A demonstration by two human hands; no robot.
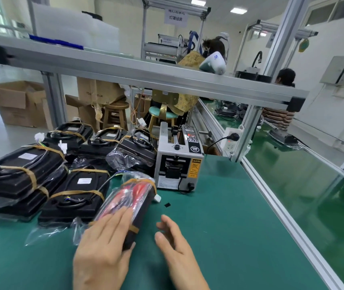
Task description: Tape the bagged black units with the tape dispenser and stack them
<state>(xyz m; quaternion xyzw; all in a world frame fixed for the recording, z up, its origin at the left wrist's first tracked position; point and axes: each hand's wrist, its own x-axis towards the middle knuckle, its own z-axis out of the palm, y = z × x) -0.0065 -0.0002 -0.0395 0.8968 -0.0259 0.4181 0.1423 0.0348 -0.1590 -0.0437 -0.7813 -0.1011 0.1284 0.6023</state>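
A bagged black unit point(139, 200) with red wires under its plastic stands tilted on its edge on the green table, with brown tape strips across it. My left hand point(104, 245) lies flat against its near face, thumb at the lower edge. My right hand point(175, 241) hovers just right of the unit with relaxed fingers, holding nothing. The grey tape dispenser point(177, 164) stands behind the unit. Several taped bagged units point(20, 174) are stacked at the left, another taped unit point(76, 195) lying flat beside them.
More bagged units point(104, 139) lie at the back left near the table edge. A small black scrap point(167, 204) and a white connector point(157, 198) lie on the mat. An aluminium frame post point(248, 130) with a power socket point(230, 139) stands at the right.
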